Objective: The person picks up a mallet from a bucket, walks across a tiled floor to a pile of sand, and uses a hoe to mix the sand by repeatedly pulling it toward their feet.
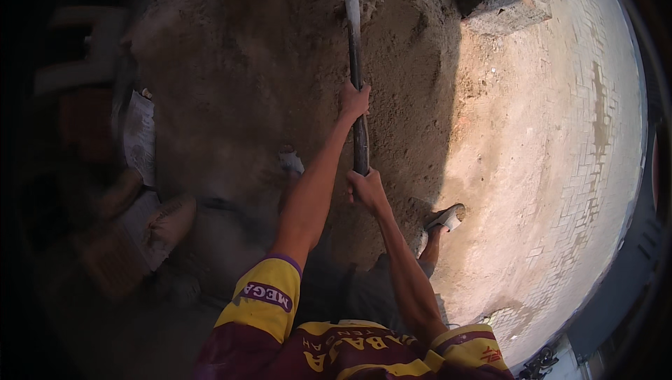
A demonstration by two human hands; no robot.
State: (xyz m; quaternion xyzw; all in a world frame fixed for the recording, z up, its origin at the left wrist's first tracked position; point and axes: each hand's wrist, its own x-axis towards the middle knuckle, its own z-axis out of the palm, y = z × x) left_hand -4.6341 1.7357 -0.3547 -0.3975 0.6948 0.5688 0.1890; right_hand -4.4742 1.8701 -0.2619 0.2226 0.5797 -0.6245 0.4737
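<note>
My left hand is wrapped around the middle of the dark shaft of a long-handled tool. Lower down, close to my body, my right hand grips the same shaft near its end. The tool points away from me, and its far tip is whitish and rounded. That tip rests at or just over a mound of brown sand; a blade, if there is one, does not show. Both arms are stretched forward.
My sandaled right foot stands at the shadow's edge, my left foot in shade. Sacks and a pale sheet-like bag lie left. A concrete block sits far right, beside sunlit paving.
</note>
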